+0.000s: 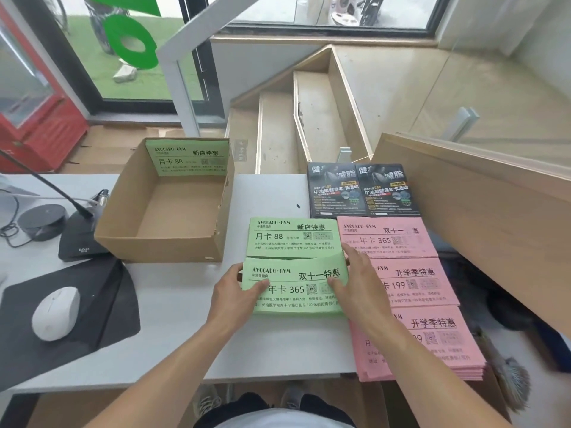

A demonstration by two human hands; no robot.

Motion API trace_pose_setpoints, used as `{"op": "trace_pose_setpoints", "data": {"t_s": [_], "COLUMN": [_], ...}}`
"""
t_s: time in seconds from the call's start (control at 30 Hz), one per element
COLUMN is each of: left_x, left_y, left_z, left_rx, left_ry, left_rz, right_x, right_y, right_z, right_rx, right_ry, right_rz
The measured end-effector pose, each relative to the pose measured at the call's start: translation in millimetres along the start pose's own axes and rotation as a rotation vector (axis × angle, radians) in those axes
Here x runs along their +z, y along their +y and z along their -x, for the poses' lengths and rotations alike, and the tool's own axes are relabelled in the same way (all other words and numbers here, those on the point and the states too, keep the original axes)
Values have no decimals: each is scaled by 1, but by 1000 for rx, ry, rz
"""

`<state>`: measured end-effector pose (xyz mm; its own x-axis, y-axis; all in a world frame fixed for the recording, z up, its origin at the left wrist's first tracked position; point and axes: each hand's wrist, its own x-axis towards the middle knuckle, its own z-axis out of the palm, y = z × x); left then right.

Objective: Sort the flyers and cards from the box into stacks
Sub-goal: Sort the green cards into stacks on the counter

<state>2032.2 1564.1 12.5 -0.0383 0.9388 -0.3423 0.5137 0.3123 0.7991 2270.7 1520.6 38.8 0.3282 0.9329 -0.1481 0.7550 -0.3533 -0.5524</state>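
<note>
A cardboard box (160,242) stands on the white desk with one green flyer (188,157) leaning against its far inner wall. Right of the box lie a green stack (290,237) and, nearer me, a second green stack (293,285). My left hand (231,291) grips that nearer stack's left edge, thumb on top. My right hand (355,282) holds its right edge, fingers over the top. Three pink stacks sit further right: far (386,237), middle (414,282), near (432,338). Two dark flyers (361,189) lie side by side at the back.
A white mouse (55,313) sits on a black mouse pad (102,304) at the left, beside a desk microphone base (77,239) and cables. A wooden panel (482,211) rises at the right. Stairs descend beyond the desk. The desk's front edge (247,379) is close to my body.
</note>
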Motion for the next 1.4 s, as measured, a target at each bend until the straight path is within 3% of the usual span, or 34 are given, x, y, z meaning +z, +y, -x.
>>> {"op": "trace_pose_setpoints", "data": {"t_s": [0.23,0.4,0.67,1.1,1.23,1.4], "left_x": [4,11,7,-1,-17,-80], "left_y": [3,11,13,18,29,36], "left_z": [8,20,15,18,27,2], "left_rx": [-3,-132,-158,-90,137,487], "left_ry": [10,-96,-106,-209,-88,148], "left_rz": [-55,155,220,213,92,111], "right_x": [5,7,10,-2,1,33], "right_y": [14,13,14,2,-25,-109], "right_z": [4,10,9,8,3,-21], "right_rx": [2,6,16,41,-89,-334], "right_ry": [48,48,9,-64,86,54], "right_rz": [35,-16,-100,178,242,46]}}
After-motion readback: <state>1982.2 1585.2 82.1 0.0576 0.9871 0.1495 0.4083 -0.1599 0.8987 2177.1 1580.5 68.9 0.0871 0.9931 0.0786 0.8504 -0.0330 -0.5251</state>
